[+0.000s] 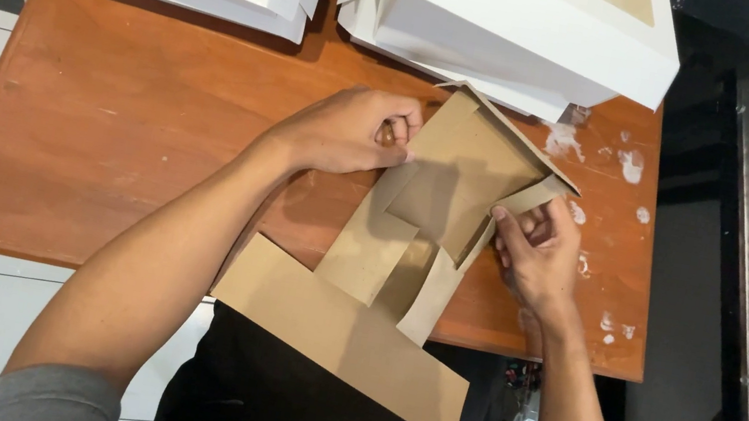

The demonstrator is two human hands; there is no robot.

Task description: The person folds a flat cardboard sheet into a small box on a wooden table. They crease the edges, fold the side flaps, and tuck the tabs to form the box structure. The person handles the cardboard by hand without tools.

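A worn reddish-brown table (125, 128) carries a half-folded brown cardboard box (437, 201) near its front edge. The left hand (347, 130) pinches the box's left flap; the right hand (540, 253) pinches its right flap. White boxes (518, 21) are stacked behind it.

Person wearing grey short sleeve (50, 395) far up-arm from left hand (347, 130) fingers; black garment (262, 395) covering torso; forearms, right hand (539, 258) showing bare.
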